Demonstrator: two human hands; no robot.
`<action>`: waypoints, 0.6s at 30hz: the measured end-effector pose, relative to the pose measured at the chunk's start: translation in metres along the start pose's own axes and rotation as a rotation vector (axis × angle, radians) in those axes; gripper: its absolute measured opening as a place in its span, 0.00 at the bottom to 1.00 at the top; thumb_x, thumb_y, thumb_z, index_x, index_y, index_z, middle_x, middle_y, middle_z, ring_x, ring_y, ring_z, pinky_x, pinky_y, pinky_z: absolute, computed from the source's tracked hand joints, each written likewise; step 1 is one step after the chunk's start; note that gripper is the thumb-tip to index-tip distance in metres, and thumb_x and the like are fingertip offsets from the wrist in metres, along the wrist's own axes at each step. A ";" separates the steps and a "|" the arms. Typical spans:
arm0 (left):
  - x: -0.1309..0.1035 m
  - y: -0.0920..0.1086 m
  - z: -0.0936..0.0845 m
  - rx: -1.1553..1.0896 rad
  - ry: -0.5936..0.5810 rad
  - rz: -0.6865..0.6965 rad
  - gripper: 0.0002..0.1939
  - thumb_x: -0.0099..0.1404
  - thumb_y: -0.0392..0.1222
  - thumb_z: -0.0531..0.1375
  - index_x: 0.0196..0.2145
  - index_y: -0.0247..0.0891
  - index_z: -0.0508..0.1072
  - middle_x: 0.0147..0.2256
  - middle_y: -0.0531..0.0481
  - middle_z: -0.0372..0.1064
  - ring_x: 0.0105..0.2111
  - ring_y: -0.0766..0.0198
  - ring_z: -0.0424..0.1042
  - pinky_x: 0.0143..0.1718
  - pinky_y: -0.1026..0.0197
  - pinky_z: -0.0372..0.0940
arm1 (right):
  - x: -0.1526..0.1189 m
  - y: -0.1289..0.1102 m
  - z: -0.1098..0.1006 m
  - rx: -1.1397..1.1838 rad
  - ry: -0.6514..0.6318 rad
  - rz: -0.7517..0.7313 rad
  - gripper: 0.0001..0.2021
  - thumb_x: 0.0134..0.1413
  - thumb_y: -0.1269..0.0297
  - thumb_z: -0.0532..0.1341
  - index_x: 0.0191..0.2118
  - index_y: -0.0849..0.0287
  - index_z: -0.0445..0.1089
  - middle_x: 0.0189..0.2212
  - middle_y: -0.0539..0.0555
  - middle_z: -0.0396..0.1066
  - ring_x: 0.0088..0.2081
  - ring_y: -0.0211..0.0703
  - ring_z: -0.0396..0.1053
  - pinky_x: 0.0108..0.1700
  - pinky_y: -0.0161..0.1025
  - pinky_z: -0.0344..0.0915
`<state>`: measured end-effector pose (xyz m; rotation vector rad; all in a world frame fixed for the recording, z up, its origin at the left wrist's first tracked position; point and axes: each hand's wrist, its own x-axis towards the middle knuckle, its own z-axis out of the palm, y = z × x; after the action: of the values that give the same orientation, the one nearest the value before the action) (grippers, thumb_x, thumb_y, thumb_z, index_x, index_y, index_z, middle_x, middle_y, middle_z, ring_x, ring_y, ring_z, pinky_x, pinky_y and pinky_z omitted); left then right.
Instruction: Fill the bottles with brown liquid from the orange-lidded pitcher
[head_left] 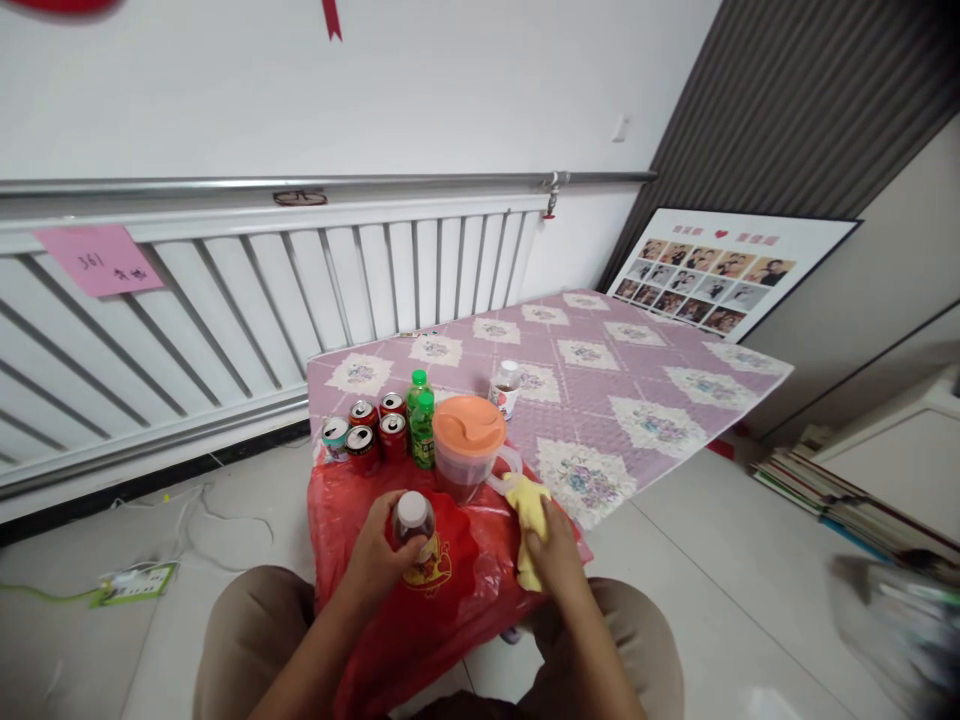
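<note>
My left hand (381, 548) is wrapped round a bottle (412, 515) with a pale cap and dark contents, held upright over a red plastic sheet (480, 590). Under my right hand (553, 548) is a crumpled yellow cloth (529, 510), with my fingers closed on its right side. The cloth's top end touches or overlaps the handle of a clear pitcher (459, 470) with an orange lid (469, 426). Left of the pitcher stand two green-capped bottles (423, 440). Several opened drink cans (363, 448) are grouped farther left. Behind the pitcher is a white-capped bottle (505, 390).
A purple patterned cloth (585, 355) covers the table, which stands by a white radiator (247, 300). A photo board (720, 270) leans at the far right corner. Books (832, 500) lie on the right; cables and a power strip (135, 585) are on the left floor.
</note>
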<state>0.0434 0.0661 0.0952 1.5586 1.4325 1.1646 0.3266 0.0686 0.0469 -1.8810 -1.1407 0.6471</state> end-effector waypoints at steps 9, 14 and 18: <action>0.001 0.000 -0.001 -0.007 -0.010 -0.006 0.29 0.50 0.36 0.63 0.51 0.36 0.66 0.50 0.43 0.69 0.52 0.52 0.69 0.56 0.47 0.62 | -0.035 -0.039 -0.083 0.646 0.165 0.285 0.42 0.41 0.53 0.67 0.64 0.57 0.59 0.42 0.59 0.78 0.32 0.52 0.78 0.31 0.43 0.74; 0.000 0.005 -0.001 -0.016 -0.006 -0.013 0.29 0.49 0.33 0.63 0.51 0.36 0.67 0.50 0.44 0.69 0.51 0.53 0.69 0.56 0.48 0.63 | -0.064 -0.108 -0.067 0.460 -0.088 -0.077 0.33 0.53 0.55 0.63 0.65 0.53 0.59 0.50 0.59 0.75 0.42 0.54 0.77 0.41 0.48 0.75; 0.001 0.003 0.003 -0.096 -0.011 0.009 0.26 0.52 0.34 0.66 0.49 0.35 0.69 0.47 0.44 0.72 0.46 0.53 0.72 0.50 0.50 0.67 | -0.071 -0.162 -0.020 0.069 -0.304 -0.826 0.28 0.55 0.71 0.57 0.63 0.52 0.62 0.63 0.58 0.61 0.63 0.53 0.59 0.62 0.54 0.60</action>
<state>0.0470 0.0667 0.0973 1.5039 1.3442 1.2103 0.2336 0.0382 0.1955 -1.1046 -1.8955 0.4816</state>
